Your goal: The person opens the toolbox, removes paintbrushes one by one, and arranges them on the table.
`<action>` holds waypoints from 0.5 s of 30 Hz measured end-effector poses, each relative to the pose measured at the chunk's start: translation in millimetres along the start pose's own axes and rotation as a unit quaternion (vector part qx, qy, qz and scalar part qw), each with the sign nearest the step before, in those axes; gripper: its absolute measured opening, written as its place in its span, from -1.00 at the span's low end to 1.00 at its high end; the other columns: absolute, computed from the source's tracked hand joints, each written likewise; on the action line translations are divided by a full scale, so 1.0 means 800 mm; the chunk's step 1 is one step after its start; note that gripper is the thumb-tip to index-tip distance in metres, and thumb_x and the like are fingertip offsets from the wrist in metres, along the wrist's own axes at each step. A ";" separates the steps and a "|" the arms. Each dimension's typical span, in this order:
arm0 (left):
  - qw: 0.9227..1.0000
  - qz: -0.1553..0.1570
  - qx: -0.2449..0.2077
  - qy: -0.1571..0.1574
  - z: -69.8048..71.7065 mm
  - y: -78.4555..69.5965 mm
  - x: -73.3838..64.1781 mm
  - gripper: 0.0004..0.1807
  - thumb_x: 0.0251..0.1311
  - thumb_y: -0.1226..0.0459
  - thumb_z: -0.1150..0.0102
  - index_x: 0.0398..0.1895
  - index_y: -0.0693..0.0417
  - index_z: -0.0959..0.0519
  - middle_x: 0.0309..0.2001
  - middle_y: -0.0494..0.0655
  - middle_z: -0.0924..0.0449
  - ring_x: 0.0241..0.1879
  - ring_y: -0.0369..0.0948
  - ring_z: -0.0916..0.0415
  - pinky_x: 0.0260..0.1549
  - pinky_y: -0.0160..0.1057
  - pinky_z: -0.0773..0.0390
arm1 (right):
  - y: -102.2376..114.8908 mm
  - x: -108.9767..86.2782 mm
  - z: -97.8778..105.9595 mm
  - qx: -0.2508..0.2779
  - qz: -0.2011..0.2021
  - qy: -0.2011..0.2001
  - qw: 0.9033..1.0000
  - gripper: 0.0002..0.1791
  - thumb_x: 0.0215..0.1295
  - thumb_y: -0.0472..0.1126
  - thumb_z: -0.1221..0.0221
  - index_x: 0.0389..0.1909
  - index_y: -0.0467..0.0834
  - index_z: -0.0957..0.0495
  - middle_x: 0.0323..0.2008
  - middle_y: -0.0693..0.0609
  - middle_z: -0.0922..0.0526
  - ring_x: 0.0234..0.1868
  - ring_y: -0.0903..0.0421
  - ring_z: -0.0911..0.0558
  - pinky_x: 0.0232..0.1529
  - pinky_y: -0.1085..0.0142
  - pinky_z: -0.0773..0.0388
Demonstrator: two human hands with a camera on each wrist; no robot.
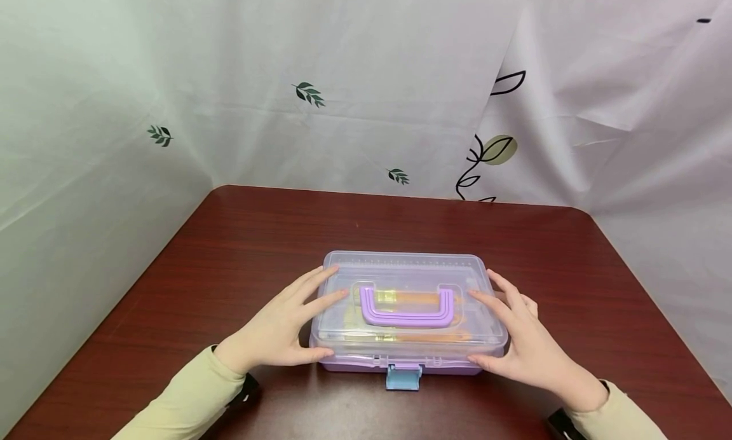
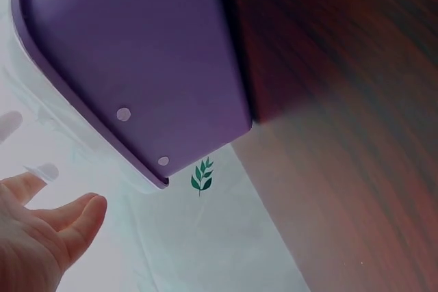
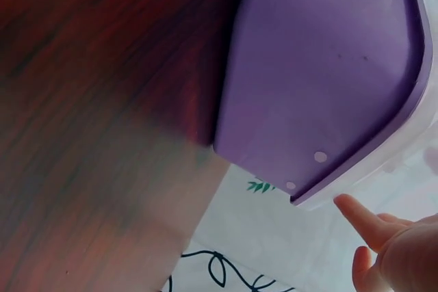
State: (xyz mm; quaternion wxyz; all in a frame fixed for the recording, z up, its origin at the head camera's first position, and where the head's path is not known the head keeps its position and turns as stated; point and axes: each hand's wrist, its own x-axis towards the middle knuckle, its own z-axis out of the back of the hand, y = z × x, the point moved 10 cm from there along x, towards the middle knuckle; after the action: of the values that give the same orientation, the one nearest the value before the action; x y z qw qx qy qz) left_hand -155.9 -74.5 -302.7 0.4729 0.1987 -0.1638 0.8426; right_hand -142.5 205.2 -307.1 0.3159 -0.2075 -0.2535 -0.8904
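A purple plastic storage box [image 1: 406, 367] with a clear lid [image 1: 423, 271] lies on the table. A purple carrying handle [image 1: 408, 320] lies flat on the lid, and a blue latch [image 1: 403, 378] sticks out unfastened at the front. Through the lid show what look like paintbrushes [image 1: 420, 297] with orange handles. My left hand [image 1: 280, 322] spreads its fingers over the lid's left end, thumb by the front corner. Mirroring it at the right end is my right hand [image 1: 523, 338], fingers extended. In both wrist views the box's purple end wall [image 2: 150, 52] [image 3: 315, 66] fills much of the frame.
The dark red wooden table [image 1: 274, 217] has rounded back corners. White cloth [image 1: 354, 46] printed with leaves hangs behind it and along both sides. Dark straps with devices sit at both wrists.
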 end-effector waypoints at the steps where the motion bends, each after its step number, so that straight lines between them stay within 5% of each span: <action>1: 1.000 0.001 -0.001 -0.001 0.000 0.000 0.000 -0.19 0.09 -0.29 -0.07 0.32 -0.04 -0.34 0.39 0.17 -0.13 0.32 0.15 -0.17 0.23 0.04 -0.26 | 0.000 0.000 0.000 0.002 -0.001 -0.002 1.000 -0.03 -0.17 0.38 -0.34 0.22 -0.11 -0.40 0.34 -0.29 -0.14 0.06 0.18 -0.44 -0.01 0.10 -0.05; 10: 1.000 0.022 -0.016 -0.012 0.002 0.001 0.002 -0.26 0.24 -0.26 0.11 0.31 0.03 -0.32 0.38 0.16 -0.13 0.32 0.16 -0.14 0.19 0.09 -0.28 | 0.008 0.005 0.008 0.013 0.000 -0.032 0.999 -0.09 -0.03 0.46 -0.16 0.18 -0.13 -0.43 0.31 -0.27 -0.20 0.02 0.21 -0.47 -0.05 0.09 -0.10; 15: 0.996 0.065 -0.055 0.000 0.001 0.009 0.007 -0.26 0.24 -0.19 0.03 0.35 0.06 -0.25 0.42 0.09 -0.09 0.36 0.07 -0.09 0.25 0.07 -0.22 | 0.012 0.008 0.021 0.037 0.004 -0.058 0.998 -0.12 -0.06 0.36 -0.29 0.16 -0.17 -0.46 0.31 -0.27 -0.23 0.03 0.36 -0.42 -0.08 0.17 -0.11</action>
State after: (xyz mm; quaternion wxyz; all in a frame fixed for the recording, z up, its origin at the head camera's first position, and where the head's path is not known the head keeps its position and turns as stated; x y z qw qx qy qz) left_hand -164.4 -74.2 -299.5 0.4275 0.1610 -0.2223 0.8613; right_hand -137.1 205.7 -287.1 0.3113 -0.2483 -0.3036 -0.8656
